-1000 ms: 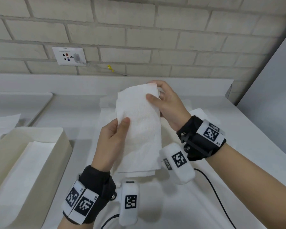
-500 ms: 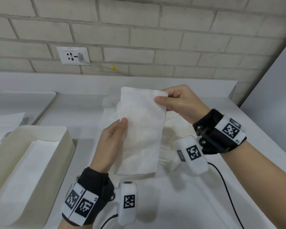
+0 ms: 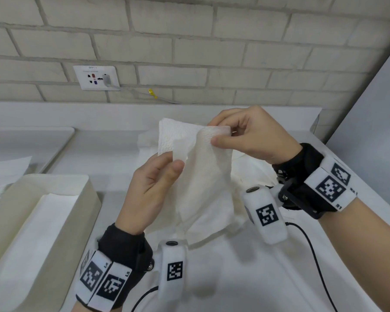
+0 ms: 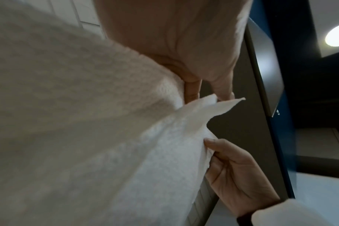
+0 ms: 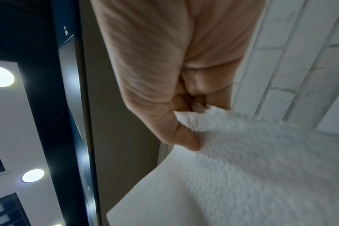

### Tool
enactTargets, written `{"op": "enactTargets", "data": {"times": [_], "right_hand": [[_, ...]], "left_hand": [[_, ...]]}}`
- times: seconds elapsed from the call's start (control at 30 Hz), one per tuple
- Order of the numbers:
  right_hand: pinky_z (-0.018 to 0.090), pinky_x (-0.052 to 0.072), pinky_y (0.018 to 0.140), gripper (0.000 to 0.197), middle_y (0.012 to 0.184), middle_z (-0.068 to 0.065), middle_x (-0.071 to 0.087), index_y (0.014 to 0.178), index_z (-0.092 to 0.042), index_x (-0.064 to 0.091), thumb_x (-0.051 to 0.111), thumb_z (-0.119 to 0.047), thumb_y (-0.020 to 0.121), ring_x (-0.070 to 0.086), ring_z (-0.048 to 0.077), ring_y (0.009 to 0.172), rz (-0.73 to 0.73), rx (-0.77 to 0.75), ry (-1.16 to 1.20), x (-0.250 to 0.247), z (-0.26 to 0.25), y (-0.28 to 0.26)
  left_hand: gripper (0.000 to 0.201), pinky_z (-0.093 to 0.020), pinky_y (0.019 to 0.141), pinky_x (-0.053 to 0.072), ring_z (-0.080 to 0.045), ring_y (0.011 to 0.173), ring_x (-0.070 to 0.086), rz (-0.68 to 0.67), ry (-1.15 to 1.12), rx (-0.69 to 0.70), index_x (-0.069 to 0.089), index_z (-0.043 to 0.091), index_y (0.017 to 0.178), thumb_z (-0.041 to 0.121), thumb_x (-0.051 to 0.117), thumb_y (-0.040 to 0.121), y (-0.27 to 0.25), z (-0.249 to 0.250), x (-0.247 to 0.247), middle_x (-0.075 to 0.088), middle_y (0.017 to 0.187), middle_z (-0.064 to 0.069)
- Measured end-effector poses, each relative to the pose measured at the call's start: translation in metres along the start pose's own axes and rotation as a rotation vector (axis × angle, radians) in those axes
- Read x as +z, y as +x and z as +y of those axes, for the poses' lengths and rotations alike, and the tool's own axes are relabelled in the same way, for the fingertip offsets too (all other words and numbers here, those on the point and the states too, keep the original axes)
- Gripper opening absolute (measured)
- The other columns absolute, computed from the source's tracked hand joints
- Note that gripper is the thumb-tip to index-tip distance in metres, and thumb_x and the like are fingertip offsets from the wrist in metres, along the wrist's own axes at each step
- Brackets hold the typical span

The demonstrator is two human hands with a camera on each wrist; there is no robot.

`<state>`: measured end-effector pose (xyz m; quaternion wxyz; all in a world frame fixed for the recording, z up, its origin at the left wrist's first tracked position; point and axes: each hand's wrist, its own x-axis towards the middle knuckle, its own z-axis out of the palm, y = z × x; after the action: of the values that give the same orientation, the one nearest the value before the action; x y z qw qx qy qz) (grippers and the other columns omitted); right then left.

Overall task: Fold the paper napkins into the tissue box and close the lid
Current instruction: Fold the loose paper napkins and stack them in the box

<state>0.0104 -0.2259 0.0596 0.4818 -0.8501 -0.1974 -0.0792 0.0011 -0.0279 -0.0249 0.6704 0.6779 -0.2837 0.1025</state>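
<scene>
Utility room, white brick wall (image 3: 189, 48), wall socket (image 3: 96, 77), white counter (image 3: 245, 278)

A white embossed paper napkin (image 3: 203, 167) hangs between the left hand (image 3: 151, 190) and right hand (image 3: 254, 136), above loose napkins (image 3: 245, 176) on the white counter (image 3: 234, 278); the open cream rectangular tissue box (image 3: 43, 221) sits left; the white wall socket (image 3: 96, 77) is behind.

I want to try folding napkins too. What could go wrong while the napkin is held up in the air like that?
1. Both the left hand and the right hand pinch the thin napkin near its top; pulling apart could tear it.
2. Its lower part hangs loose, so the fold might come out crooked.
3. More napkins lie loose on the counter below; the hanging end might drag them out of place.
4. The tissue box sits off to the left, so the fold may slip on the way over.
</scene>
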Motion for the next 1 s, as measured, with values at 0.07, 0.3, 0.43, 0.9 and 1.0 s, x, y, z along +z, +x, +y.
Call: {"op": "enactTargets", "data": {"times": [0.07,0.3,0.43,0.9,1.0], "right_hand": [[0.048,0.048,0.074,0.014,0.078,-0.013,0.066,0.076,0.008,0.069,0.069,-0.004,0.069,0.058,0.041,0.085,0.037,0.0,0.013,0.002,-0.003,-0.001],[0.041,0.048,0.074,0.019,0.08,-0.002,0.065,0.074,0.007,0.068,0.062,-0.009,0.067,0.06,0.024,0.077,0.14,0.043,0.105,0.01,0.002,-0.002],[0.035,0.051,0.074,0.006,0.084,0.011,0.068,0.084,0.003,0.067,0.063,-0.001,0.082,0.063,0.02,0.078,0.137,0.207,0.323,0.019,0.009,-0.007],[0.021,0.047,0.085,0.033,0.12,0.007,0.054,0.114,-0.011,0.048,0.062,-0.024,0.088,0.054,0.016,0.104,0.355,0.259,0.257,0.058,0.016,-0.001],[0.021,0.047,0.089,0.046,0.124,-0.001,0.054,0.128,-0.015,0.042,0.059,-0.031,0.088,0.055,0.008,0.105,0.066,0.374,0.321,0.064,0.023,-0.011]], "left_hand": [[0.022,-0.01,0.074,0.042,0.003,0.082,0.056,0.012,0.037,-0.002,0.07,0.041,0.086,0.055,0.053,0.084,0.0,0.002,0.003,0.065,0.085,0.011],[0.034,-0.012,0.055,0.034,0.0,0.057,0.04,0.171,0.057,-0.061,0.054,0.009,0.067,0.028,0.049,0.095,-0.001,0.0,0.014,0.046,0.06,0.008],[0.055,-0.024,0.054,0.028,-0.019,0.06,0.031,0.281,-0.035,-0.106,0.046,-0.011,0.07,0.038,0.044,0.094,0.001,0.004,0.017,0.038,0.064,-0.006],[0.024,-0.015,0.068,0.049,0.001,0.077,0.063,0.331,0.003,-0.131,0.062,0.019,0.082,0.033,0.045,0.093,-0.005,-0.001,0.02,0.068,0.078,0.017],[0.015,-0.019,0.074,0.053,-0.004,0.09,0.067,0.339,-0.053,-0.182,0.063,0.022,0.097,0.027,0.048,0.096,-0.005,-0.001,0.013,0.071,0.093,0.014]]}}
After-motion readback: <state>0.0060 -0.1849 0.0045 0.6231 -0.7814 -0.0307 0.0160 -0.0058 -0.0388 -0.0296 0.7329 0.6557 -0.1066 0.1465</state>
